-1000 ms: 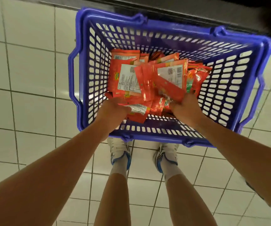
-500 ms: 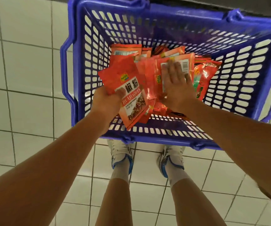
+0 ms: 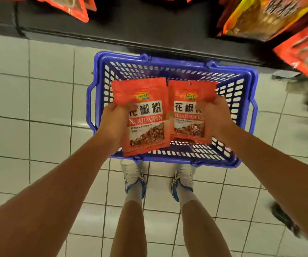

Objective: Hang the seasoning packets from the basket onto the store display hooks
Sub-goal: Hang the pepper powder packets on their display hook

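Note:
A blue plastic basket (image 3: 242, 115) stands on the white tiled floor in front of my feet. Above it, my left hand (image 3: 113, 120) grips a stack of red seasoning packets (image 3: 145, 115) by its left edge, face up. My right hand (image 3: 214, 115) grips a second stack of the same red packets (image 3: 184, 112) by its right edge. The two stacks are side by side and hide most of the basket's inside. No display hooks are visible.
A dark shelf base (image 3: 131, 32) runs along the top. Hanging red packets (image 3: 71, 6) show at the upper left, larger yellow and red bags (image 3: 271, 17) at the upper right. Another person's dark shoe (image 3: 282, 217) is at the right.
Both hands have lifted out of the basket, each with a stack of packets turned face up. The view has risen, and the shelf base and hanging packets have come into sight.

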`<state>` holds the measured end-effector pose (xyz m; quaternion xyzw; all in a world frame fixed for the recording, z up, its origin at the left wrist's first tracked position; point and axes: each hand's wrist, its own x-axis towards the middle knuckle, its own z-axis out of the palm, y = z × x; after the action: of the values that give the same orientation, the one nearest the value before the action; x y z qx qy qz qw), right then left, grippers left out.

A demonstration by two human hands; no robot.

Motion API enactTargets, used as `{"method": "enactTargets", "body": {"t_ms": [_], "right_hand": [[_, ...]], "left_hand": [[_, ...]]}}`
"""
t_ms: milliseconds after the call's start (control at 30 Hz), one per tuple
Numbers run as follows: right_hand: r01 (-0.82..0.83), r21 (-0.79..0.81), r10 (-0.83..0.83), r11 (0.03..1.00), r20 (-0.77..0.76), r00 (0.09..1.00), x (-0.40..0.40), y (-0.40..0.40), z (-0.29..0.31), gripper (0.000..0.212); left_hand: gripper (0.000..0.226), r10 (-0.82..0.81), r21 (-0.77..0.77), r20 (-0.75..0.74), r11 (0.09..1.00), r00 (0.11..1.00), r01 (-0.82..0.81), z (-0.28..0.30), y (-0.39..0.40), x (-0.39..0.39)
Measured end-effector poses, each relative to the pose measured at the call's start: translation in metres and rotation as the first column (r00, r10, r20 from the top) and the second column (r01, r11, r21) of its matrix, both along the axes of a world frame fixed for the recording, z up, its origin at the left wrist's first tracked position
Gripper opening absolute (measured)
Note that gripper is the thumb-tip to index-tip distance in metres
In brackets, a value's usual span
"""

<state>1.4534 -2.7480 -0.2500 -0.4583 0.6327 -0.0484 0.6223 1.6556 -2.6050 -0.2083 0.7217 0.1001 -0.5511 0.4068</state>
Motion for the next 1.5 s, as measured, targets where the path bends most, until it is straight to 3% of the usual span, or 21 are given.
{"method": "enactTargets", "body": {"t_ms": [133,267,400,500,633,767,867,967,1067,1167,1267,1500], "right_hand": [[0.208,0.193,-0.243,0.959,0.181,0.953,0.007,-0.012,0.094,0.007],[0.233,0.170,-0.271,0.958,0.254,0.928,0.020,-0.014,0.194,0.016],[0.249,0.019,-0.245,0.968,0.283,0.928,0.034,-0.013,0.312,0.023],[0.188,-0.175,-0.132,0.966,0.290,0.948,0.047,-0.025,0.410,0.020],[0.227,-0.291,-0.098,0.930,0.398,0.912,0.066,-0.038,0.546,0.016],[0.361,-0.450,-0.109,0.817,0.494,0.862,0.083,-0.044,0.674,0.019],[0.441,-0.544,-0.090,0.714,0.553,0.828,0.089,-0.047,0.754,0.018],[0.455,-0.611,-0.013,0.648,0.588,0.809,0.090,-0.046,0.817,0.011],[0.477,-0.659,0.045,0.582,0.612,0.790,0.091,-0.050,0.870,0.017],[0.499,-0.677,0.087,0.541,0.635,0.767,0.090,-0.060,0.912,0.018],[0.522,-0.653,0.129,0.549,0.683,0.719,0.091,-0.078,0.947,0.016],[0.469,-0.667,0.180,0.579,0.665,0.725,0.100,-0.139,1.023,0.011]], "left_hand": [[0.044,-0.034,-0.099,-0.037,0.995,0.999,0.030,0.074,-0.025,-0.003],[0.050,-0.086,-0.181,0.064,0.979,0.994,0.096,0.164,-0.043,0.002],[0.039,-0.133,-0.259,0.169,0.950,0.977,0.174,0.275,-0.045,0.017],[0.036,-0.128,-0.337,0.258,0.917,0.958,0.214,0.368,-0.047,0.035],[0.024,-0.097,-0.505,0.280,0.832,0.955,0.232,0.496,-0.056,0.056],[0.016,-0.022,-0.607,0.427,0.734,0.904,0.304,0.618,-0.073,0.077],[0.011,0.040,-0.693,0.443,0.649,0.895,0.314,0.698,-0.083,0.090],[0.009,0.060,-0.743,0.487,0.552,0.871,0.377,0.759,-0.086,0.100],[0.003,0.064,-0.776,0.510,0.464,0.858,0.427,0.809,-0.091,0.105],[0.019,0.079,-0.810,0.505,0.387,0.859,0.440,0.852,-0.102,0.101],[0.025,0.134,-0.829,0.500,0.359,0.856,0.428,0.883,-0.119,0.093],[0.003,0.275,-0.795,0.594,0.346,0.756,0.499,0.942,-0.166,0.071]]}}
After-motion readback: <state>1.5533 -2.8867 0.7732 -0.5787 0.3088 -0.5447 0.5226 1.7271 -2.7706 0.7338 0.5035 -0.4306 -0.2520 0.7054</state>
